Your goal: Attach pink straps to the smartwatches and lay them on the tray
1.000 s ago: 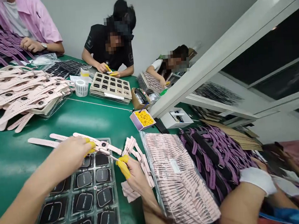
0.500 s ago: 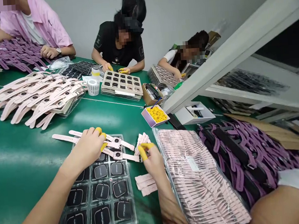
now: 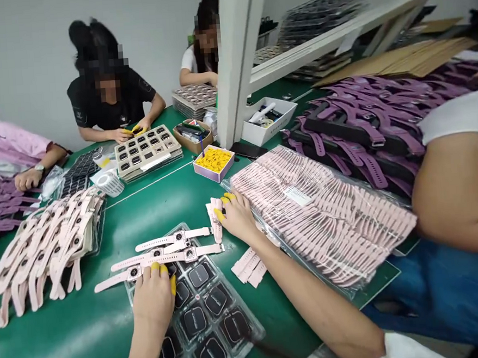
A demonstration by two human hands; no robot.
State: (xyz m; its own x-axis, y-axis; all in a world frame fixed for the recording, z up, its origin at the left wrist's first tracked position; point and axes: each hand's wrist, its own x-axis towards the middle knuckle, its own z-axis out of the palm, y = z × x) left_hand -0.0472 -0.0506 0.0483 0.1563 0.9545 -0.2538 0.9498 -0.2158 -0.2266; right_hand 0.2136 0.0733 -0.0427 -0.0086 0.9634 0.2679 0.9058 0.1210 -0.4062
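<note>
My left hand (image 3: 155, 294), with yellow covers on its fingertips, rests over the upper left of a clear tray (image 3: 226, 294) of dark square watch pieces. Its fingers touch a pink-strapped watch (image 3: 133, 272), their grip partly hidden. Several more pink-strapped watches (image 3: 180, 236) lie across the tray's far end. My right hand (image 3: 236, 214), also with yellow fingertip covers, is at a small pile of pink straps (image 3: 216, 221), thumb and fingers closed on a strap there. Loose pink strap pieces (image 3: 249, 266) lie on the table beneath my right forearm.
A bagged stack of pink straps (image 3: 323, 211) lies right. Beyond stand a box of yellow covers (image 3: 214, 161) and a white box (image 3: 268, 119). Pink watches (image 3: 43, 247) are piled left, purple straps (image 3: 354, 127) far right. Across the table, a person in black (image 3: 111, 103) handles pieces.
The view has swung right. My left hand has moved to the left ends of the watches, where another watch head shows. My right hand has closed in on the small strap pile.
</note>
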